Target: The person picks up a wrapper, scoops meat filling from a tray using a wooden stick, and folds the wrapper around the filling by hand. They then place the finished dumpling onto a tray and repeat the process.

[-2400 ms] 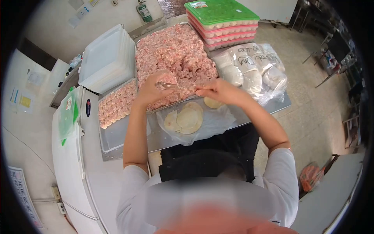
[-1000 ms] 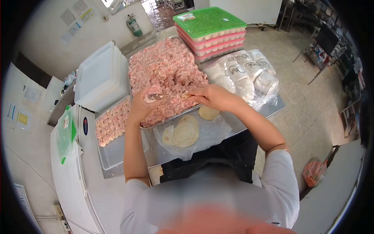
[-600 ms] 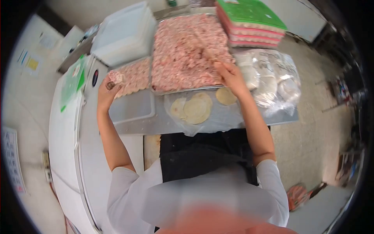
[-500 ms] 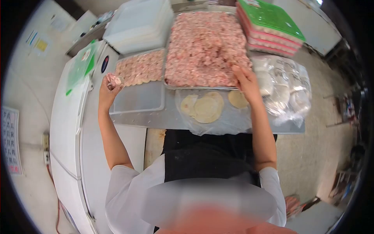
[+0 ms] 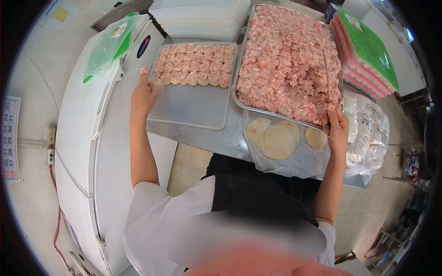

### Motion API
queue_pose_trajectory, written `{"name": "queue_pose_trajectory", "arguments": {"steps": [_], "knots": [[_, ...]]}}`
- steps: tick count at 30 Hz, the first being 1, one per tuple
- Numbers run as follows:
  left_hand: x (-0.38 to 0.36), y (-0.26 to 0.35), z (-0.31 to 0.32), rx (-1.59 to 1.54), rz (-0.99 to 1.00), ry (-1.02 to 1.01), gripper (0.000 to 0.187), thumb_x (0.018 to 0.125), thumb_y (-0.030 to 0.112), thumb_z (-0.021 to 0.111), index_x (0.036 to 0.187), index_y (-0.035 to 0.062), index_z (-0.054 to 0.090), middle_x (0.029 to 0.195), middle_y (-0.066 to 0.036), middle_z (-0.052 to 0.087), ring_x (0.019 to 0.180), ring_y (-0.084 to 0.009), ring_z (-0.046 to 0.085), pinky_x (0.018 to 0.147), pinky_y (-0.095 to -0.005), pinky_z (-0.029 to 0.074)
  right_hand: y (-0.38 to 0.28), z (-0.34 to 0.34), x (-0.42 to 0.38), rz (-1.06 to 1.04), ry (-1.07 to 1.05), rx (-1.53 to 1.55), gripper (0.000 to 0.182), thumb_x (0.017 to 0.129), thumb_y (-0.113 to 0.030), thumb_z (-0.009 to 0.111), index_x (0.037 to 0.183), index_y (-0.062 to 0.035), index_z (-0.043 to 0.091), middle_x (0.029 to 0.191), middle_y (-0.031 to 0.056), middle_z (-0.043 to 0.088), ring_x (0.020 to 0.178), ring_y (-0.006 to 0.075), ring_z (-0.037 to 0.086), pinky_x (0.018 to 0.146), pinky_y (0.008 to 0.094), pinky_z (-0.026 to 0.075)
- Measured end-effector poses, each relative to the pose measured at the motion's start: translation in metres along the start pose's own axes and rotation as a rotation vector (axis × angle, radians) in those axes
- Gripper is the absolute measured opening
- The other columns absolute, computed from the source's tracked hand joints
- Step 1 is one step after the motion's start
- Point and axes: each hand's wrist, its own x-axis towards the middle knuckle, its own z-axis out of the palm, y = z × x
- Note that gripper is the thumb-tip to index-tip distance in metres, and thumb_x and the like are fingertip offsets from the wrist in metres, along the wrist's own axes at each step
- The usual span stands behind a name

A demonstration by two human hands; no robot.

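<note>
My left hand (image 5: 144,95) is at the left edge of a clear tray (image 5: 189,108), its fingers curled around a meat-filled dumpling (image 5: 157,84); one meat-smeared digit points up. Rows of open-topped dumplings (image 5: 195,64) fill the tray's far half. My right hand (image 5: 337,126) grips a thin, narrow stick-like spreader (image 5: 326,73) at the near right corner of a large metal pan (image 5: 271,112). Pink ground meat (image 5: 285,50) fills the pan, with a hollow scooped toward its near right. Below the pan, round dough wrappers (image 5: 278,140) lie on a plastic sheet (image 5: 294,168).
Stacked white lidded containers (image 5: 198,20) stand behind the dumpling tray. At right are pink trays with a green lid (image 5: 368,46) and plastic-wrapped white packs (image 5: 368,133). A white freezer (image 5: 115,152) at left carries clear and green lids (image 5: 110,41).
The view has shifted left, so the table appears further right. My left hand has brought the dumpling to the tray's left side. My right hand stays near the pan's corner, with the spreader now visible.
</note>
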Motion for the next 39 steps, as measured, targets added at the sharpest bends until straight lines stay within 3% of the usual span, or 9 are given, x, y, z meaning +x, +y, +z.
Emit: {"name": "queue_pose_trajectory", "arguments": {"steps": [5, 8, 21, 23, 26, 29, 32, 36, 39], "knots": [[-0.037, 0.091, 0.034, -0.257, 0.201, -0.281, 0.066, 0.082, 0.019, 0.067, 0.139, 0.0061, 0.038, 0.098, -0.016, 0.065, 0.084, -0.0326, 0.065, 0.073, -0.0401, 0.052, 0.0, 0.002, 0.002, 0.053, 0.024, 0.047, 0.031, 0.097, -0.028, 0.055, 0.116, -0.0051, 0.065, 0.062, -0.0081, 0.045, 0.048, 0.0005, 0.034, 0.043, 0.0172, 0.024], [-0.042, 0.108, 0.081, -0.177, 0.427, -0.223, 0.063, 0.081, 0.013, 0.068, 0.136, 0.0063, 0.04, 0.1, -0.015, 0.065, 0.088, -0.0344, 0.064, 0.076, -0.0397, 0.051, 0.0, 0.001, 0.001, 0.045, 0.015, 0.027, 0.03, 0.098, -0.028, 0.054, 0.113, -0.0043, 0.064, 0.064, -0.0066, 0.046, 0.048, 0.0012, 0.033, 0.041, 0.0172, 0.023], [-0.04, 0.115, 0.086, -0.289, 0.453, -0.25, 0.066, 0.079, 0.005, 0.068, 0.137, -0.0009, 0.036, 0.121, -0.02, 0.058, 0.107, -0.0386, 0.058, 0.09, -0.0395, 0.048, 0.002, -0.004, -0.002, 0.014, -0.049, 0.059, 0.03, 0.097, -0.024, 0.055, 0.117, -0.0021, 0.064, 0.064, -0.0079, 0.047, 0.049, 0.0006, 0.036, 0.043, 0.0171, 0.026], [-0.032, 0.115, 0.064, -0.507, 0.132, -0.47, 0.066, 0.081, 0.003, 0.064, 0.138, -0.0053, 0.032, 0.126, -0.021, 0.055, 0.112, -0.0374, 0.057, 0.094, -0.0382, 0.046, 0.003, -0.005, -0.002, -0.018, -0.049, 0.069, 0.029, 0.096, -0.022, 0.057, 0.116, -0.0025, 0.064, 0.064, -0.0083, 0.048, 0.049, 0.0005, 0.036, 0.043, 0.0168, 0.026], [-0.027, 0.105, 0.064, -0.463, 0.113, -0.529, 0.066, 0.082, 0.005, 0.061, 0.14, -0.0051, 0.031, 0.135, -0.024, 0.048, 0.122, -0.0372, 0.05, 0.103, -0.0384, 0.04, 0.0, -0.002, -0.002, -0.019, -0.052, -0.02, 0.028, 0.095, -0.021, 0.058, 0.116, -0.003, 0.064, 0.065, -0.0085, 0.048, 0.049, 0.0005, 0.037, 0.043, 0.0167, 0.027], [-0.019, 0.084, 0.098, -0.263, 0.328, -0.357, 0.066, 0.084, 0.009, 0.059, 0.141, -0.0059, 0.029, 0.141, -0.026, 0.041, 0.13, -0.0369, 0.042, 0.109, -0.038, 0.033, -0.002, -0.003, -0.002, -0.032, -0.063, 0.015, 0.03, 0.096, -0.023, 0.057, 0.117, -0.0034, 0.064, 0.065, -0.0083, 0.048, 0.049, 0.0003, 0.037, 0.043, 0.0169, 0.027], [-0.014, 0.066, 0.103, -0.32, 0.283, -0.297, 0.065, 0.085, 0.012, 0.059, 0.141, -0.0042, 0.03, 0.141, -0.029, 0.038, 0.13, -0.0398, 0.041, 0.103, -0.0385, 0.04, -0.006, -0.005, 0.0, 0.013, -0.096, 0.109, 0.031, 0.096, -0.024, 0.056, 0.119, -0.0033, 0.063, 0.065, -0.0071, 0.049, 0.049, 0.001, 0.038, 0.043, 0.0172, 0.028], [-0.022, 0.066, 0.1, -0.299, 0.375, -0.233, 0.064, 0.084, 0.012, 0.06, 0.14, -0.0045, 0.032, 0.134, -0.026, 0.048, 0.123, -0.0387, 0.048, 0.102, -0.0391, 0.041, -0.023, -0.012, 0.003, 0.111, -0.098, 0.065, 0.031, 0.097, -0.024, 0.055, 0.118, -0.0023, 0.062, 0.067, -0.0058, 0.049, 0.049, 0.0012, 0.038, 0.044, 0.0168, 0.029], [-0.022, 0.093, 0.067, -0.497, 0.156, -0.481, 0.067, 0.083, 0.014, 0.064, 0.14, -0.0053, 0.032, 0.124, -0.021, 0.057, 0.117, -0.0333, 0.056, 0.103, -0.0385, 0.04, -0.029, -0.023, 0.007, -0.012, -0.078, -0.248, 0.03, 0.096, -0.023, 0.056, 0.118, -0.003, 0.062, 0.069, 0.0012, 0.056, 0.051, 0.0092, 0.049, 0.046, 0.0224, 0.037]]}}
